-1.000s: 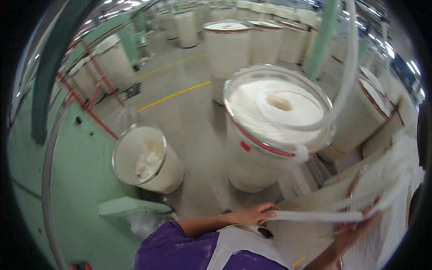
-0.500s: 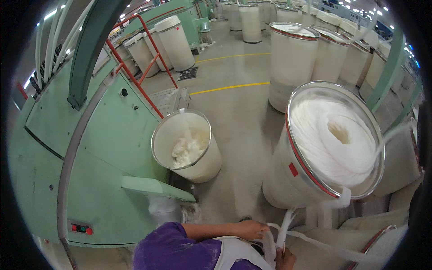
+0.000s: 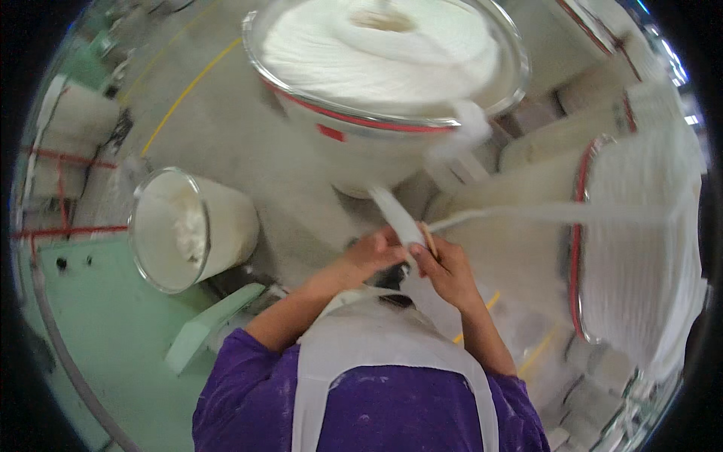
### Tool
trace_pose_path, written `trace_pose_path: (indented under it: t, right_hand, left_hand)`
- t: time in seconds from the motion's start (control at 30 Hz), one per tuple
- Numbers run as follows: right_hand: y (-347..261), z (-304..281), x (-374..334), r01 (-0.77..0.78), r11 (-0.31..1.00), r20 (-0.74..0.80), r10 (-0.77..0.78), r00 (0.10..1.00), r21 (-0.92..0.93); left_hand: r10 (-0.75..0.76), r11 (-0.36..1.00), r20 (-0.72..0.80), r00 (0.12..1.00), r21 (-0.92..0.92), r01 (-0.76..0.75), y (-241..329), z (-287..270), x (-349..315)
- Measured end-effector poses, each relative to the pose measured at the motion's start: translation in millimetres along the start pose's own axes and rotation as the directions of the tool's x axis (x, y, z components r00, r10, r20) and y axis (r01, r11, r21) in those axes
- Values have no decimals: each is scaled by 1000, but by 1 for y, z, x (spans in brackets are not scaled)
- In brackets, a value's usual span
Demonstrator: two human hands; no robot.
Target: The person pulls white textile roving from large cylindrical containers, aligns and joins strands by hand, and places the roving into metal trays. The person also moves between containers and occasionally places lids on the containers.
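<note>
Below the big sliver can (image 3: 361, 147) (heaped with white coils), left hand (image 3: 369, 256) and right hand (image 3: 444, 267) meet — both pinching the white sliver strand (image 3: 399, 218) that hangs from its rim.

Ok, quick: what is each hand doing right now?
Left hand: closed on the flat white fibre strand.
Right hand: closed on the same strand, with a thin tan stick between its fingers.

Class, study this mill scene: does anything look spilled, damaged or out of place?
Nothing stands out. Both hands, left hand and right hand, meet on a white sliver strand that hangs over the rim of the full can. The smaller can stands upright.
</note>
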State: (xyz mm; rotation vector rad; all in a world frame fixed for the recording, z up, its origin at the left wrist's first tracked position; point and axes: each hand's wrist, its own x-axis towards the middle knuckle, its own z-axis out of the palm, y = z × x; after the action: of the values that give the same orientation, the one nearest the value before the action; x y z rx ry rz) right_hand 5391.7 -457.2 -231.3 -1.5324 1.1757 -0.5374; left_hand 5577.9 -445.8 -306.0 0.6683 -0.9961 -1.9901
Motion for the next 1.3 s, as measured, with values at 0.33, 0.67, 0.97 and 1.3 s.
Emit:
trace_pose_path:
  t: [0.33, 0.67, 0.97, 1.3]
  right_hand:
    - [16, -32, -63, -250, 962, -138, 264, 955, 112]
    - [30, -79, -120, -5, 817, -602, 430, 672, 577]
    - [22, -89, -101, 45, 804, -581, 388, 716, 592]
    - [12, -80, -45, 127, 790, -575, 316, 755, 600]
  left_hand:
    - [-7, 987, 58, 998, 158, -2, 13, 49, 46]
    - [517, 805, -415, 749, 535, -258, 66, 8, 126]
    - [90, 995, -333, 939, 1, -95, 67, 64, 155]
    - [-130, 963, -231, 964, -260, 68, 30, 96, 76]
